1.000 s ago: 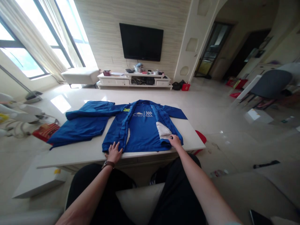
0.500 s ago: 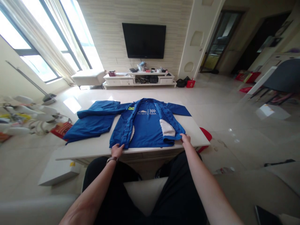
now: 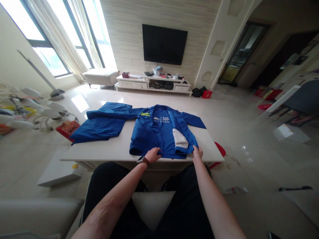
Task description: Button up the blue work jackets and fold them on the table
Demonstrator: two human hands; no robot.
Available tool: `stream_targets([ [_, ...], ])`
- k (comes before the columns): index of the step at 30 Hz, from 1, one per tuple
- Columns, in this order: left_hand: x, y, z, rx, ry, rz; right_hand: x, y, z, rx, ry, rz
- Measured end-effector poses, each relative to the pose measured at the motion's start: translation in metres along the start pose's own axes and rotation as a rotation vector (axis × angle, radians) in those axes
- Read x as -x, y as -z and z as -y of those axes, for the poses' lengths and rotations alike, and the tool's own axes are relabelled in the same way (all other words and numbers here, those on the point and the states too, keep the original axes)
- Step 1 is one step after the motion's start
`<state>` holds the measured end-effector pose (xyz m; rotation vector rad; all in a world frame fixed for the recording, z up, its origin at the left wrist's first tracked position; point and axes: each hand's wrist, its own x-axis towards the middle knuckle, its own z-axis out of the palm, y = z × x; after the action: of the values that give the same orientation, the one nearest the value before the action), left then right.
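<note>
A blue jacket [image 3: 147,134] lies spread on the white table [image 3: 99,154], its collar away from me and its sleeves out to both sides. My left hand [image 3: 153,154] pinches the lower front edge of its left panel, which lies over part of the inside lettering. My right hand [image 3: 197,152] grips the bottom corner of the right panel, folded open with a pale pocket patch showing. Beside the jacket on the left lies a folded blue garment [image 3: 99,131], with the jacket's left sleeve across it.
Beyond the table stand a low white cabinet [image 3: 134,84] and a wall-mounted television [image 3: 164,44]. A red stool [image 3: 219,151] shows past the table's right edge. A white box [image 3: 59,169] sits on the floor at the left, below the table.
My left hand has moved right, drawing the jacket's left panel inward over the lettering. My right hand keeps its hold on the right corner. The view has shifted slightly.
</note>
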<state>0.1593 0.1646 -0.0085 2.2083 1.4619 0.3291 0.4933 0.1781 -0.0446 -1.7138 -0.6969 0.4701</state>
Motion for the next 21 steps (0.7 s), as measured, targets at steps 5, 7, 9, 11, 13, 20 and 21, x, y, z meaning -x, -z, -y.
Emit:
stream_targets([
  [5, 0.027, 0.007, 0.061, -0.193, 0.208, -0.011, 0.000, 0.001, 0.004, 0.025, 0.022, -0.028],
  [7, 0.041, 0.015, 0.090, -0.202, 0.283, 0.054, 0.000, -0.002, 0.005, 0.035, 0.024, -0.053],
  [9, 0.056, 0.019, 0.112, -0.186, 0.294, 0.082, 0.002, -0.006, 0.007, 0.046, 0.033, -0.078],
  [11, 0.068, 0.021, 0.125, -0.174, 0.279, 0.073, 0.003, -0.007, 0.008, 0.059, 0.053, -0.100],
  [13, 0.074, 0.020, 0.129, -0.171, 0.271, 0.060, 0.005, -0.006, 0.013, 0.073, 0.087, -0.114],
  [20, 0.069, 0.003, 0.131, -0.168, 0.325, 0.101, 0.036, -0.030, 0.076, 0.178, 0.485, 0.062],
  [21, 0.068, 0.001, 0.132, -0.170, 0.328, 0.111, 0.049, -0.042, 0.083, 0.215, 0.602, 0.192],
])
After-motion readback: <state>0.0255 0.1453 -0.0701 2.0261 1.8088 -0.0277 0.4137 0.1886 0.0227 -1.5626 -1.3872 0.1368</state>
